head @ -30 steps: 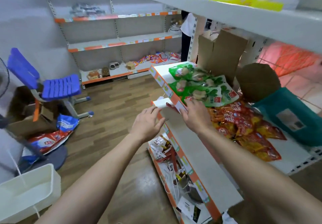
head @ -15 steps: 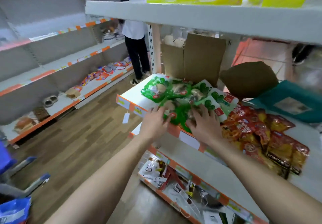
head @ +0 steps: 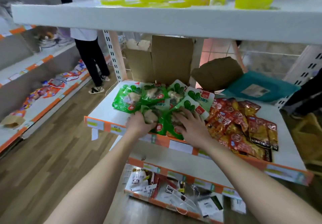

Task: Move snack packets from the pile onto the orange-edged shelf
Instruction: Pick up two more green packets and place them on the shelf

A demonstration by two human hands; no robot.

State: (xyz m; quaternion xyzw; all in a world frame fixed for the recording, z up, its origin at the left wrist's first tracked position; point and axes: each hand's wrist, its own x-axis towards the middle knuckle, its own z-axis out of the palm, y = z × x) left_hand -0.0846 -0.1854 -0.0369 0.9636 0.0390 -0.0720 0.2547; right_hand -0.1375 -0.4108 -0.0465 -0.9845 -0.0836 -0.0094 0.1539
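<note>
White orange-edged shelf (head: 111, 117) under upper shelf (head: 156, 21); wood-plank floor (head: 52, 154).

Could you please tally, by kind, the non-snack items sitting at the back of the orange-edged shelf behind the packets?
Cardboard box: 1
Brown bag: 1
Teal parcel: 1
Total: 3

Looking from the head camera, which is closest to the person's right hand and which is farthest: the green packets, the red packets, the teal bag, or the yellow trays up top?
1. Green packets: directly under the right hand, touching it.
2. Red packets: just to its right on the same shelf.
3. Teal bag: farther back right.
4. Yellow trays: on the shelf above, farthest.
</note>
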